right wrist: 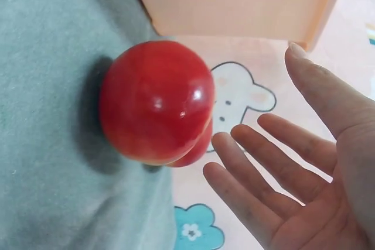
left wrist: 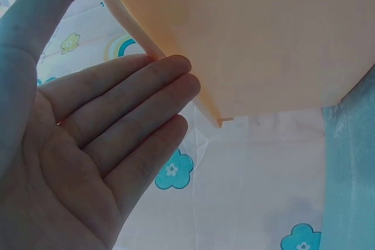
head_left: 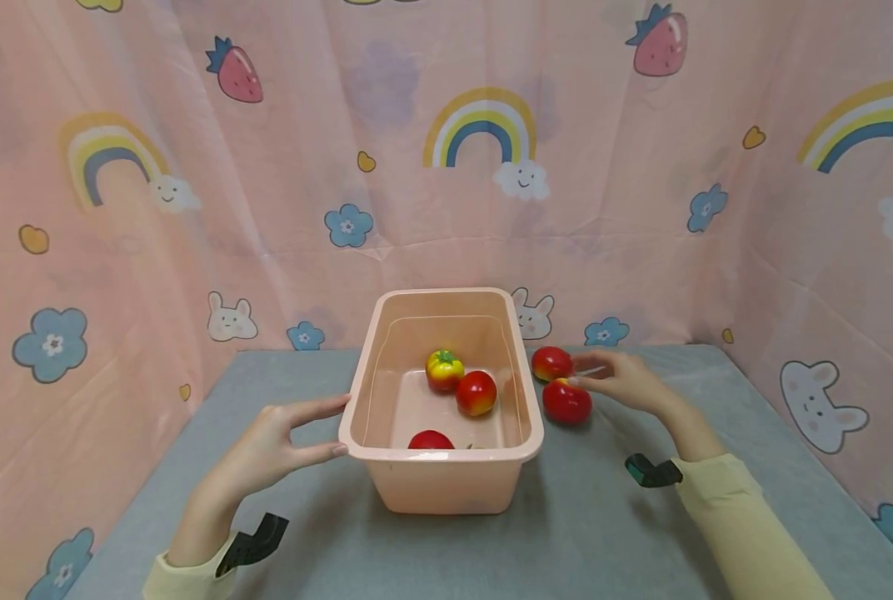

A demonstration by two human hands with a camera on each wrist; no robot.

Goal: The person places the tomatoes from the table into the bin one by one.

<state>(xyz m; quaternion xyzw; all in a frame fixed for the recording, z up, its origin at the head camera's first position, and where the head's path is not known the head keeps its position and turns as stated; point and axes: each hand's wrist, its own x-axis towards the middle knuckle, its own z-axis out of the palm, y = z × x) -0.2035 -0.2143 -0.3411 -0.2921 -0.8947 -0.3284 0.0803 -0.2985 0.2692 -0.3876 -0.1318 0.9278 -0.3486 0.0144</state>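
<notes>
A peach-coloured plastic bin (head_left: 446,479) stands in the middle of the table. My left hand (head_left: 266,450) touches the bin's left rim with its fingers extended, as the left wrist view also shows. Inside lie a red apple (head_left: 476,393), a yellow-and-red fruit with a green top (head_left: 444,371) and another red fruit (head_left: 430,440), partly hidden by the front rim. To the right of the bin, two red apples lie one behind the other, a nearer apple (head_left: 566,402) and a farther apple (head_left: 552,363). Beside them is my right hand (head_left: 626,379), its fingers spread and holding nothing.
A grey-blue cloth (head_left: 596,533) covers the table. Behind and at the sides hangs a pink curtain (head_left: 431,267) printed with rainbows, flowers and rabbits. Black straps (head_left: 255,542) sit at the cuffs of the pale yellow sleeves (head_left: 746,525).
</notes>
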